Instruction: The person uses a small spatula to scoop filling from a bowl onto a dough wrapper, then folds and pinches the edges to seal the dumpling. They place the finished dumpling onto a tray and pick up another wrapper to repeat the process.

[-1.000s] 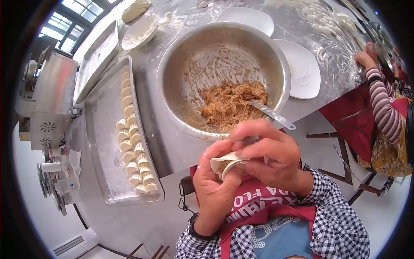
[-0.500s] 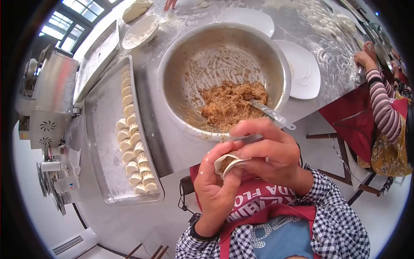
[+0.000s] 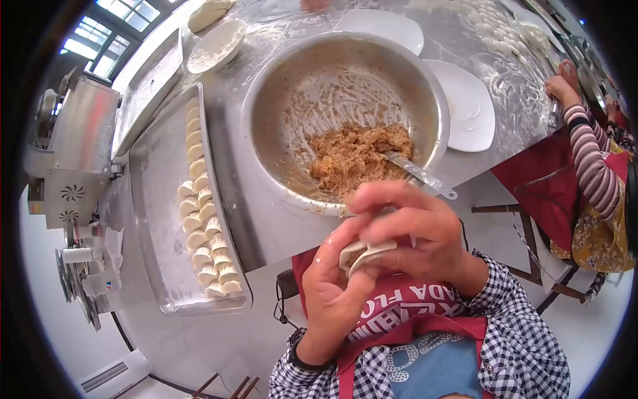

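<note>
A partly folded dumpling point(image 3: 362, 256) is held between my two hands in front of the apron. My left hand point(image 3: 330, 272) cups it from below, with the thumb on its near side. My right hand point(image 3: 419, 233) is closed at the wrapper's right edge, its fingers slightly smeared by motion. Just beyond my hands stands a large metal bowl point(image 3: 258, 156) with brown minced filling point(image 3: 359, 159). A metal spatula point(image 3: 422, 174) rests in the filling, its handle over the rim.
To the left, a metal tray point(image 3: 166, 259) bears rows of pleated dumplings point(image 3: 206, 246). Behind it are another tray point(image 3: 146, 100), a bowl of flour point(image 3: 216, 46) and dough point(image 3: 209, 14). White plates point(image 3: 465, 110) flank the bowl. A co-worker's striped sleeve point(image 3: 591, 159) is at right.
The dumpling has shifted slightly right and its wrapper has folded further over the filling. My right fingers have moved along its edge. Another person's hand at the far table edge has moved right.
</note>
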### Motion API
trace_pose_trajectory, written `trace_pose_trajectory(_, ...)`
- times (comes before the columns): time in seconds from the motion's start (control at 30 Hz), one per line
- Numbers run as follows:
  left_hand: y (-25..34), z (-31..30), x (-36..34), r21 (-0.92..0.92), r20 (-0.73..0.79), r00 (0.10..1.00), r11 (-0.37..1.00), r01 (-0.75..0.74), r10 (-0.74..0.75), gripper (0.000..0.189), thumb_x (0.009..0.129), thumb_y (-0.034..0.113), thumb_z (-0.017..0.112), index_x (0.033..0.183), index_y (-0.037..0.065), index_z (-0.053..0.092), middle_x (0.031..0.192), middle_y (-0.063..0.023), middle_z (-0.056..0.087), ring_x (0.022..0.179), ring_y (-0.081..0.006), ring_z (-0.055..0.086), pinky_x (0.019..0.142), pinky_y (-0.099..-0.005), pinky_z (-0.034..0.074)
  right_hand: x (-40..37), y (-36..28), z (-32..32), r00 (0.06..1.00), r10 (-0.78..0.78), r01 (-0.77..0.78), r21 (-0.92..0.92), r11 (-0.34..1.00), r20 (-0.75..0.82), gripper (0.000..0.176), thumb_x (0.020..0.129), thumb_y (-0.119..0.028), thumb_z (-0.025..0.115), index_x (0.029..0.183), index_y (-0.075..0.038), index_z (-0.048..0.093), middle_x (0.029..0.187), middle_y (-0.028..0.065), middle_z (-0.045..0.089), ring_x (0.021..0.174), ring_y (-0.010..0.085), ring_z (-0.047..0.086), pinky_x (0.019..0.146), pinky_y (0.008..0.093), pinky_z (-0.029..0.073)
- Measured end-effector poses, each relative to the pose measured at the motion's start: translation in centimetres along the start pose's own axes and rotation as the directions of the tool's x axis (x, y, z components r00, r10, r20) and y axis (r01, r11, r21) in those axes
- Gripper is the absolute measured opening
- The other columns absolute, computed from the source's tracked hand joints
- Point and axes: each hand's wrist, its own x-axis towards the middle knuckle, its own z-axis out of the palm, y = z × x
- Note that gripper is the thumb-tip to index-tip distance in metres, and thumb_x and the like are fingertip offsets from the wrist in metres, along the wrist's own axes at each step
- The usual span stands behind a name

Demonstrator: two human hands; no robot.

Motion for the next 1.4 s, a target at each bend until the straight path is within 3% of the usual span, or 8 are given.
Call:
trace_pose_trajectory(0.13,-0.1,-0.2,0.3,0.045,0.058,0.997,0.997,-0.063,0.060,0.042,0.083,-0.007,0.047,0.125,-0.004,0.041,0.119,-0.0114,0.050,0.105,-0.0168,0.052,0.089,-0.0272,0.044,-0.6,1.1,0.1,0.996,-0.092,0.089,0.117,0.989,0.022,0.020,0.063,0.000,0.072,0.078,-0.002,0.059,0.101,0.0130,0.058,0.082,0.0198,0.060,0.068,0.0288,0.050)
trace_pose_trajectory(0.2,0.1,0.0,0.3,-0.089,0.017,0.999,0.995,0.048,-0.047,0.040,0.083,0.000,0.051,0.122,-0.005,0.042,0.118,-0.0155,0.051,0.108,-0.0211,0.052,0.090,-0.0304,0.045,-0.7,1.2,0.3,0.992,-0.123,0.122,0.125,0.985,-0.005,0.020,0.063,0.000,0.072,0.077,-0.002,0.058,0.100,0.0129,0.058,0.081,0.0198,0.060,0.068,0.0287,0.050)
trace_pose_trajectory(0.43,-1.0,-0.7,0.3,-0.162,0.011,1.000,0.987,0.007,-0.006,0.036,0.084,0.003,0.053,0.119,-0.005,0.045,0.117,-0.0170,0.052,0.107,-0.0222,0.053,0.089,-0.0317,0.046,-0.8,0.5,0.6,0.993,-0.103,0.099,-0.077,0.992,-0.055,0.018,0.064,-0.004,0.072,0.079,-0.003,0.062,0.099,0.0134,0.058,0.083,0.0223,0.059,0.067,0.0295,0.050)
trace_pose_trajectory(0.67,-0.8,-0.6,0.3,0.145,0.055,0.990,0.980,-0.136,0.129,0.035,0.085,0.000,0.049,0.119,-0.007,0.045,0.117,-0.0168,0.052,0.106,-0.0207,0.053,0.089,-0.0298,0.045,-0.6,1.2,-0.2,0.980,-0.200,0.201,-0.075,0.977,0.022,0.023,0.063,-0.005,0.072,0.084,-0.003,0.063,0.102,0.0139,0.058,0.090,0.0246,0.058,0.072,0.0311,0.049)
trace_pose_trajectory(0.77,-0.4,-0.4,0.2,0.148,0.049,0.994,0.983,-0.106,0.100,0.037,0.085,-0.002,0.047,0.121,-0.006,0.044,0.118,-0.0161,0.052,0.107,-0.0195,0.052,0.091,-0.0291,0.043,-0.2,-0.1,-0.2,0.999,-0.049,0.051,-0.073,0.996,0.021,0.030,0.063,-0.005,0.072,0.091,-0.004,0.063,0.108,0.0146,0.056,0.095,0.0264,0.058,0.075,0.0320,0.049)
trace_pose_trajectory(0.9,-0.1,-0.6,0.4,0.056,0.116,0.992,0.997,-0.051,0.044,0.052,0.080,-0.012,0.042,0.130,-0.005,0.034,0.127,-0.0142,0.044,0.114,-0.0188,0.047,0.094,-0.0284,0.039,0.3,0.1,-0.2,0.998,-0.042,0.041,0.024,0.999,0.037,0.026,0.067,-0.010,0.074,0.089,-0.002,0.063,0.111,0.0195,0.054,0.097,0.0286,0.057,0.079,0.0361,0.047)
trace_pose_trajectory(1.07,0.2,-0.1,0.5,0.060,0.089,0.996,0.998,-0.036,0.030,0.052,0.079,-0.012,0.042,0.130,-0.006,0.033,0.127,-0.0144,0.044,0.114,-0.0188,0.047,0.095,-0.0283,0.039,0.2,1.3,-1.2,0.968,-0.087,0.059,0.121,0.991,0.236,0.023,0.068,-0.012,0.072,0.087,-0.002,0.063,0.114,0.0213,0.053,0.099,0.0297,0.057,0.083,0.0371,0.046)
trace_pose_trajectory(1.4,0.2,-0.1,0.4,0.025,0.079,0.997,0.999,-0.027,0.025,0.044,0.082,-0.003,0.049,0.125,-0.005,0.039,0.119,-0.0136,0.050,0.108,-0.0185,0.051,0.092,-0.0296,0.041,-0.6,0.5,-0.4,1.000,0.005,-0.007,0.078,0.997,0.031,0.018,0.064,0.000,0.071,0.078,-0.004,0.061,0.108,0.0161,0.056,0.092,0.0247,0.059,0.074,0.0313,0.049)
